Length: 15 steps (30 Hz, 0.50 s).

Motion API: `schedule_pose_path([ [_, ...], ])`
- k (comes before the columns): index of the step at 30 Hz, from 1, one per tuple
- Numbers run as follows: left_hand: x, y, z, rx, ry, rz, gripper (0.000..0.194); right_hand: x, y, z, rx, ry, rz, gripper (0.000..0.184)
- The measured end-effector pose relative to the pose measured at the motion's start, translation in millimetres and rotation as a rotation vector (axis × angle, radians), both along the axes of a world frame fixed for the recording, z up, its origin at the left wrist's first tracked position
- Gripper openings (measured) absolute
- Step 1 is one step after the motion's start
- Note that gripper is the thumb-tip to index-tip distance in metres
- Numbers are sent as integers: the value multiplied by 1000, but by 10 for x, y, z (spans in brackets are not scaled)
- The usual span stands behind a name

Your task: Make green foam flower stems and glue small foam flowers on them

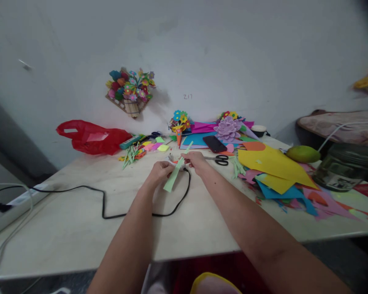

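Observation:
My left hand [160, 169] and my right hand [196, 159] are stretched out over the middle of the pale table [79, 220]. Both pinch a long light-green foam strip [174, 175] that slants between them, its lower end hanging toward me. A small tool with a black cable [104, 204] lies under the hands; I cannot make out if either hand touches it. Black-handled scissors [220, 159] lie just right of my right hand.
Coloured foam sheets [272, 163] pile at the right with a green mango [303, 154] and a dark jar [340, 169]. A phone [214, 143], paper flowers [227, 127] and scraps line the back. A red bag [90, 136] sits back left. A power strip [15, 200] lies left.

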<state>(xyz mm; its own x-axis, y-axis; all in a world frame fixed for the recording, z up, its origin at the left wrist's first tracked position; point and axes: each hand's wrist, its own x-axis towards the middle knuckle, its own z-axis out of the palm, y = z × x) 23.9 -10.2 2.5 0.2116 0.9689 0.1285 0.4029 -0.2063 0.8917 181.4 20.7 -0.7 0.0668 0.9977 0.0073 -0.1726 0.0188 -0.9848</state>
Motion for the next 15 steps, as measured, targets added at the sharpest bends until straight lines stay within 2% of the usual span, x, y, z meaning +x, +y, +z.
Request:
schedule_pose_path([
  [6, 23, 5, -27, 4, -28, -37, 22, -38, -20, 4, 4, -21, -11, 21],
  [8, 16, 4, -26, 1, -53, -55, 23, -30, -30, 10, -19, -2, 64, 23],
  [13, -16, -12, 0, -24, -121, -57, 24, 102, -45, 65, -155, 134, 363, 44],
  [15, -20, -19, 7, -35, -130, -59, 23, 161, -39, 84, -164, 177, 367, 47],
])
